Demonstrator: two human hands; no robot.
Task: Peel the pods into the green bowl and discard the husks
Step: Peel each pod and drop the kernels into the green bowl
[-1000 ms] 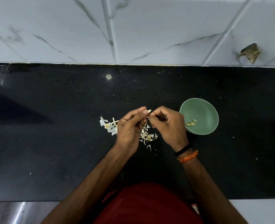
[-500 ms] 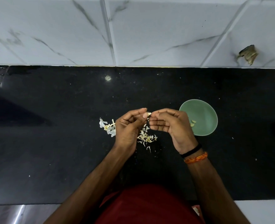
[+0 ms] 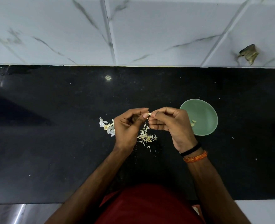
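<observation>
Early days: few peeled bits in the green bowl, both hands pinching one pod, husks littering the counter.

left hand and right hand meet, fingertips pinching (2 forearms converging).

Both hands meet above the black counter, the left hand and right hand pinching one small pale pod between their fingertips. Right beneath them lies a scatter of husks on the counter, and a second, whiter clump peeks out at the left hand's outer side. The green bowl sits just right of the right hand, a few peeled pieces inside. Two bands, black and orange, circle the right wrist. Marbled tiles line the counter's far edge.
</observation>
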